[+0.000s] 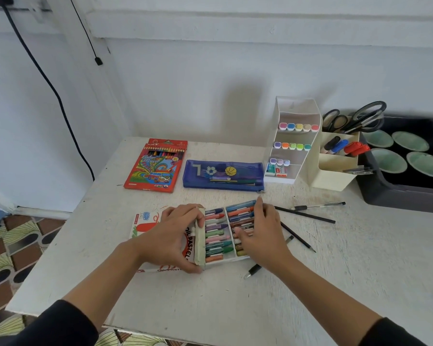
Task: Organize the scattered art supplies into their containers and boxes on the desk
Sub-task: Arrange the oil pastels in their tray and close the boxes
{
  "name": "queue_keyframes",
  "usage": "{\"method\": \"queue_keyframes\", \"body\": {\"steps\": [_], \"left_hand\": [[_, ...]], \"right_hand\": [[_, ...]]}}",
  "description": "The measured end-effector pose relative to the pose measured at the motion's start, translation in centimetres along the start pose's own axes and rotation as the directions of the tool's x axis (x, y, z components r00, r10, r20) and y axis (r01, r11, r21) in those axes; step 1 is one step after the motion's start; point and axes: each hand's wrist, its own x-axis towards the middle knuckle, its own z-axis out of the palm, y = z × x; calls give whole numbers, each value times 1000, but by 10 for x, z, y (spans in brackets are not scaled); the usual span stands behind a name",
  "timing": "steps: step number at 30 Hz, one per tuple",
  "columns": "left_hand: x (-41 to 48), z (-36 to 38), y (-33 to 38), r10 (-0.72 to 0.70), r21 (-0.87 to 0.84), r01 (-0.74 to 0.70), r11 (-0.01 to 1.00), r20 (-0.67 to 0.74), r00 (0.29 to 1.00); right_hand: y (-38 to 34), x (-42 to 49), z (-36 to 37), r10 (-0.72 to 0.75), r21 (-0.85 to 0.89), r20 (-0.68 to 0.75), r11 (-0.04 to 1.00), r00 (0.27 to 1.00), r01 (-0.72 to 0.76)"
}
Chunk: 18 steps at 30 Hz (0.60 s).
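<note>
An oil pastel box sleeve (191,242) lies at the middle of the white desk (210,295), with its white tray (229,242) of coloured pastels slid partly out to the right. My left hand (171,236) grips the sleeve's open end. My right hand (263,233) rests on the tray's right half, fingers spread over the pastels and thumb on them. Two black pencils (308,216) and a pen (318,206) lie loose to the right. Another pen (253,270) pokes out below my right wrist.
A red coloured-pencil box (156,166) and a blue pencil pouch (223,174) lie at the back. A white marker rack (293,141) and a cream organiser (335,166) with scissors and markers stand at the back right. A dark tray (405,196) with green dishes borders the desk's right.
</note>
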Motion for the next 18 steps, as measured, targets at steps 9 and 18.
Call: {"method": "queue_keyframes", "body": {"steps": [9, 18], "left_hand": [[4, 1, 2, -20, 6, 21, 1000, -37, 999], [4, 0, -1, -41, 1, 41, 999, -24, 999]], "right_hand": [[-30, -10, 32, -63, -59, 8, 996, 998, 63], [-1, -9, 7, -228, 89, 11, 970, 974, 226]]}}
